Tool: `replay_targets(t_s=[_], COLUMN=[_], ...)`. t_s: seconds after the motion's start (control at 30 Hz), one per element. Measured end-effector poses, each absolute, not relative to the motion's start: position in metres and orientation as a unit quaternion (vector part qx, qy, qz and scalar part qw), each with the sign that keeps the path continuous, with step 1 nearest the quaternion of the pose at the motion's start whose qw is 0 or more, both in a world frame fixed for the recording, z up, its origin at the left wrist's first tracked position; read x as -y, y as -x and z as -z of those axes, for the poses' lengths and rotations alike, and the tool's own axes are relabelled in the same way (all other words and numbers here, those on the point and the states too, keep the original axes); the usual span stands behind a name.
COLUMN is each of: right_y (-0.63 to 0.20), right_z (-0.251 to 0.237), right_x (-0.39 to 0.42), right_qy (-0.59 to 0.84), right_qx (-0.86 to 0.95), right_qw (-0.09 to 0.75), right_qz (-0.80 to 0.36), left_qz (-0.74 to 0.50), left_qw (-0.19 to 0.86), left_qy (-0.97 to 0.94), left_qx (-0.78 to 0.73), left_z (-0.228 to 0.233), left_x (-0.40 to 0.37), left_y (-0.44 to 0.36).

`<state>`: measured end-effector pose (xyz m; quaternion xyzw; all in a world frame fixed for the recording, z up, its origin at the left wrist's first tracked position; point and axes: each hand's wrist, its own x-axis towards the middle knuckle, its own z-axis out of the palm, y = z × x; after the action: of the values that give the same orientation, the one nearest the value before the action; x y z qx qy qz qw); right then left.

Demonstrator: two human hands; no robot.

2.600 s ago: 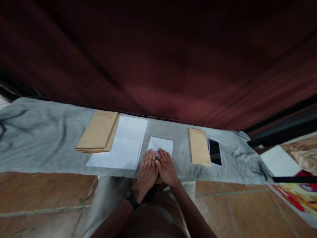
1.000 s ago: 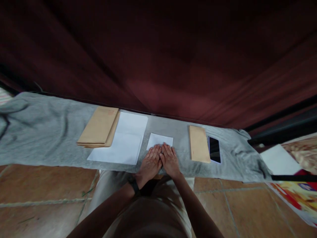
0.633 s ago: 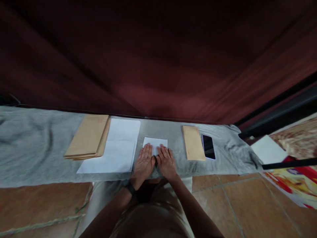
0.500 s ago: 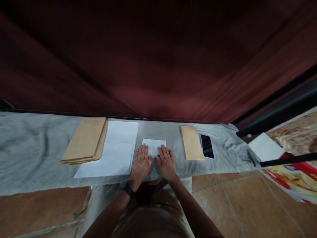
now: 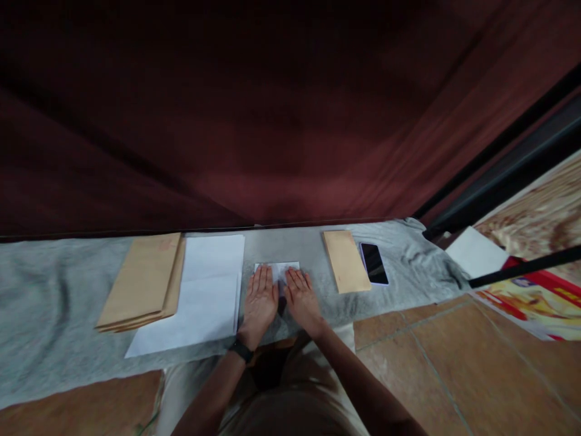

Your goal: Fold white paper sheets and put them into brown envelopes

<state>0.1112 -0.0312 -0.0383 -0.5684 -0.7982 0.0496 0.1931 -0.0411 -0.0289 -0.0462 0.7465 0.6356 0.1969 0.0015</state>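
A small folded white paper (image 5: 281, 267) lies on the grey cloth (image 5: 54, 303) in front of me. My left hand (image 5: 259, 298) and my right hand (image 5: 302, 297) lie flat side by side on its near part, fingers stretched forward and a little apart, covering most of it. Only the far strip of the paper shows past my fingertips. A black watch sits on my left wrist. To the left lie white sheets (image 5: 200, 297) and a stack of brown envelopes (image 5: 140, 281).
A single brown envelope (image 5: 345, 269) and a dark phone (image 5: 374, 263) lie right of my hands. A dark red curtain (image 5: 272, 121) hangs behind the cloth. Brown floor tiles (image 5: 454, 363) lie at the near right, a white sheet (image 5: 474, 251) and colourful printed material (image 5: 535, 297) at far right.
My hands have stayed pressed flat on the folded paper, shifting slightly apart and back. The view has swung, so everything sits lower and more tilted in the frame.
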Motion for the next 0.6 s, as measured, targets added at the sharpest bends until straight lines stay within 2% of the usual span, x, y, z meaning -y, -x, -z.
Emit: replay_targets(t_s=[0.27, 0.6], right_y=[-0.104, -0.106], right_z=[0.037, 0.045], right_x=[0.012, 0.012], right_qy=[0.548, 0.587], right_qx=[0.815, 0.787], right_qw=[0.179, 0.187], right_qz=[-0.061, -0.034], left_qz=[-0.182, -0.181], left_qw=[0.005, -0.013], left_qy=[-0.763, -0.750], left_qx=[-0.621, -0.636], left_z=[0.055, 0.056], left_x=[0.018, 0.020], left_y=[0.041, 0.043])
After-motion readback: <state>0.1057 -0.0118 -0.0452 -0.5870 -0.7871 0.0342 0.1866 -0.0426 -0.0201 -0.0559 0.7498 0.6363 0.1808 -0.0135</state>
